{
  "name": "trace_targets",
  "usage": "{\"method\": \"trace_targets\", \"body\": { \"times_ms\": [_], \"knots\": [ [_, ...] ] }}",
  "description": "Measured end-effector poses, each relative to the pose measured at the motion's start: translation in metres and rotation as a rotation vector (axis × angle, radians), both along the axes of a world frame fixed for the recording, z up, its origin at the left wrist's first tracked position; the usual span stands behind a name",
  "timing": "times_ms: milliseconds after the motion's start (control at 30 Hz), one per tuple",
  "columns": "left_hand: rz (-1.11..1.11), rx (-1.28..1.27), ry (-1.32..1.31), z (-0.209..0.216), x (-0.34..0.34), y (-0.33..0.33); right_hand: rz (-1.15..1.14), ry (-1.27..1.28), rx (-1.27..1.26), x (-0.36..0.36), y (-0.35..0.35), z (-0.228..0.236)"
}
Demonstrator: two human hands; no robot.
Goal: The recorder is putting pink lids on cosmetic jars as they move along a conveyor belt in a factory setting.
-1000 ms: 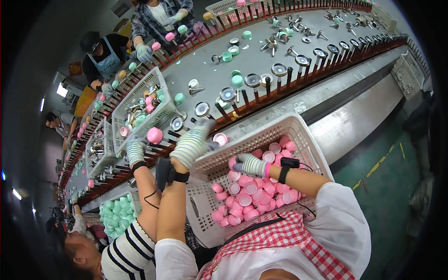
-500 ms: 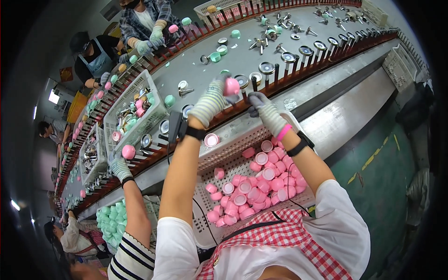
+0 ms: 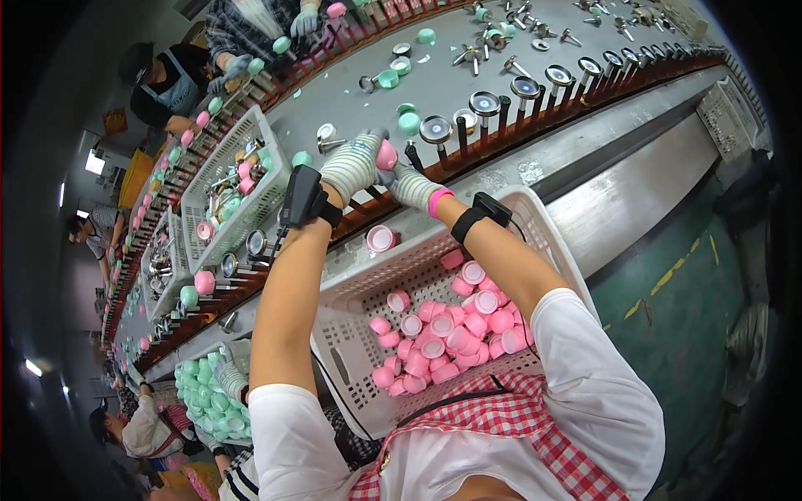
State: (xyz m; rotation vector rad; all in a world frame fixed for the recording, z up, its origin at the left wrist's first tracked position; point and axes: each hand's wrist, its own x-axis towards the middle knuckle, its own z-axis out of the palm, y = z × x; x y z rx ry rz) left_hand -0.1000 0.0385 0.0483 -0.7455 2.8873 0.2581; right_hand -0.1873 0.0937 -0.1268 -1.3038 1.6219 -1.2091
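My left hand (image 3: 355,163), in a striped grey-tipped glove, is closed around a round pink cap (image 3: 387,155) above the near row of upright holders. My right hand (image 3: 416,187), gloved alike, meets it just below the cap. Its fingers are bent together, and what they hold, if anything, is hidden. Right of my hands, a metal disc (image 3: 435,129) faces upward on its holder, with a dark peg (image 3: 462,132) beside it. A loose pink cap (image 3: 381,239) rests on the ledge below my hands.
A white perforated crate (image 3: 551,225) of pink caps stands against my front. Another crate (image 3: 266,125) with mixed caps and metal parts is on the grey table (image 3: 334,92). Green caps (image 3: 213,397) fill a container at left. Co-workers (image 3: 171,79) work along the far side and at left.
Both my hands have moved left, the right one coming in under the pink cap in my left. A neighbour's gloved hand has left a pink cap at left and is over the green caps.
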Motion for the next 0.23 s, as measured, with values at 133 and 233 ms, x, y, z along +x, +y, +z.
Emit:
{"method": "trace_targets", "body": {
  "times_ms": [133,233],
  "knots": [
    [-0.088,-0.105,-0.06,-0.016,0.006,-0.018,0.076,-0.099,0.035,0.005,-0.021,-0.035],
    [0.143,-0.017,-0.293,0.005,0.029,-0.012,0.082,0.3,-0.079,0.04,-0.002,0.022]
  ]
}}
